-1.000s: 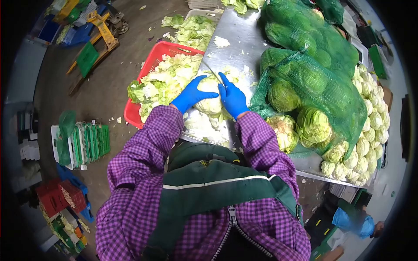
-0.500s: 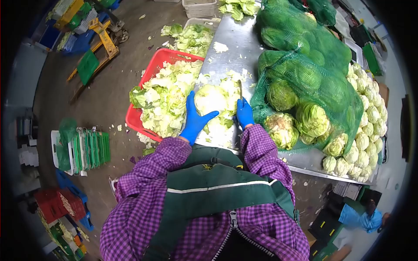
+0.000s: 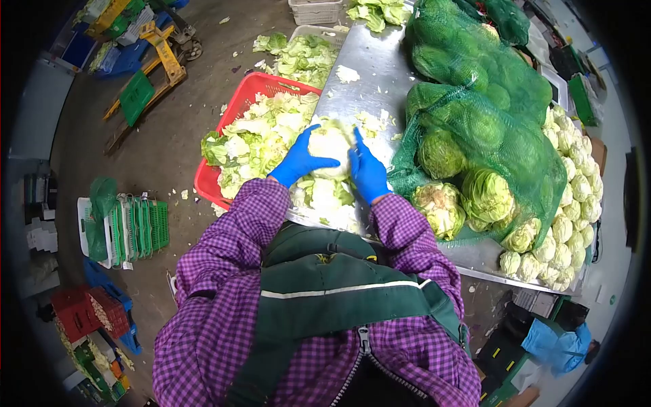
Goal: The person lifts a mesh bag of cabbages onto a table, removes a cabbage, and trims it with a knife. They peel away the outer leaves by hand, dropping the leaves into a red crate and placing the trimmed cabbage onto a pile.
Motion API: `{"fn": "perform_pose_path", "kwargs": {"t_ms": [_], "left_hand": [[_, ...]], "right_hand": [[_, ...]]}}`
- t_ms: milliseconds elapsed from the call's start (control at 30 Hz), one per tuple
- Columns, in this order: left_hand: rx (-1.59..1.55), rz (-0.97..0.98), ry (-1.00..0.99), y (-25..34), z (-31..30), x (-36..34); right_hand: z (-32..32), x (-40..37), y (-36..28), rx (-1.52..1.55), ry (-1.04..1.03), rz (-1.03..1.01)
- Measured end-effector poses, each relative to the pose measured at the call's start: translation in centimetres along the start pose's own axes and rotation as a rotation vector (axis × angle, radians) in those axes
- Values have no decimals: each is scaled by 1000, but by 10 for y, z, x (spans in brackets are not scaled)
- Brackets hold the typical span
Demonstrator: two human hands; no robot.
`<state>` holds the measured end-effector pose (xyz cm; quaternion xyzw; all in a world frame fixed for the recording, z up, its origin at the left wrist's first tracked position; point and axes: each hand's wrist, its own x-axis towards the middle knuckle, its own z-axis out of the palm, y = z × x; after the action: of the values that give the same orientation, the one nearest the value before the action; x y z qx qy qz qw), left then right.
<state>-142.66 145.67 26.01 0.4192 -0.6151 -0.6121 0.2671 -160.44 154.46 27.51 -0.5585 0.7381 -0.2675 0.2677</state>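
Note:
A pale, trimmed cabbage [image 3: 330, 150] sits above leaf scraps [image 3: 324, 193] near the front of the metal table. My left hand [image 3: 300, 159], in a blue glove, curves round its left side with the thumb across the front. On the other side my right hand [image 3: 368, 169], also gloved in blue, presses against the cabbage, its fingers pointing up and away from me. No knife can be made out in or near that hand now. Left of the table, a red basket [image 3: 203, 178] is full of loose cabbage leaves [image 3: 261, 142].
Green net sacks of cabbages [image 3: 475, 122] cover the table's right part, some heads spilling from the opening. Trimmed cabbages [image 3: 563, 224] are piled at far right. Behind the red basket stands a pale crate [image 3: 319, 32] of leaves. A person in blue [image 3: 556, 342] is at lower right.
My right hand has moved left from beside the scraps onto the cabbage. The dark blade that stuck up from it no longer shows. My left hand has shifted slightly up and right.

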Motion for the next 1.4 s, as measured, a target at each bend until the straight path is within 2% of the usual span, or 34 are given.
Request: {"fn": "perform_pose_path", "kwargs": {"t_ms": [33, 67, 133, 167, 200, 233, 267, 333, 400, 433, 467, 533, 600, 667, 733, 767, 900, 967, 1000, 1067, 1100, 1133, 1200, 1267, 1333, 1400], "left_hand": [[76, 50, -43, -3, 0, -1], [154, 97, -87, -5, 0, -3], [245, 164, -156, 15, -7, -10], [190, 95, -198, 22, -11, -8], [130, 28, -235, 24, -16, -4], [244, 63, -118, 19, -22, -5], [186, -28, -10, 27, -24, -16], [383, -146, 169, 17, -34, -31], [93, -149, 241, -8, -19, -46], [378, 35, 364, -37, -4, -48], [373, 23, 371, -38, 5, -48], [360, 186, 388, -28, 13, -38], [432, 153, 387, -11, 18, -34], [601, 152, 337, 8, 21, -30], [625, 148, 329, 8, 26, -21], [652, 145, 330, 8, 28, -18], [701, 117, 288, 10, 29, -11], [636, 120, 318, 7, 27, -7], [638, 119, 312, 6, 26, -7], [599, 123, 324, 6, 26, -7], [597, 125, 316, 9, 29, -13], [635, 167, 280, 12, 29, -17], [684, 202, 232, 14, 24, -22], [646, 311, 152, 11, 20, -19], [594, 319, 102, 7, 5, -15], [562, 223, 118, 1, -5, -23]], "right_hand": [[-1, 14, -2, 102, 19, 197], [8, 32, 20, 45, 154, 189], [61, 62, 103, 61, 349, -83], [56, 61, 97, 63, 353, -86], [47, 55, 90, 338, 235, 139], [41, 40, 84, 608, 102, 374], [43, 27, 87, 606, 95, 379], [45, 8, 97, 809, 62, 445], [47, -7, 98, 796, 5, 483], [47, -17, 97, 778, -51, 522], [43, -23, 91, 770, -64, 526], [19, -27, 62, 43, 117, 304], [-14, -30, 21, 4, 184, 232], [-34, -29, -5, 172, 125, 34], [-33, -28, -16, 205, 12, -67], [-17, -26, -7, 66, 90, -227], [4, -14, -3, -40, 3, -147], [13, -8, -8, -51, 132, -164], [13, -6, -13, -49, 133, -159], [6, -1, -24, 123, 147, 20], [-5, 13, -23, 105, 83, 178], [-1, 24, -7, 119, 194, 152], [-6, 38, 12, 101, 110, 240], [35, 53, 85, 180, 171, 242], [44, 49, 108, 264, 242, 222], [12, 33, 81, 427, 44, 507]]}}
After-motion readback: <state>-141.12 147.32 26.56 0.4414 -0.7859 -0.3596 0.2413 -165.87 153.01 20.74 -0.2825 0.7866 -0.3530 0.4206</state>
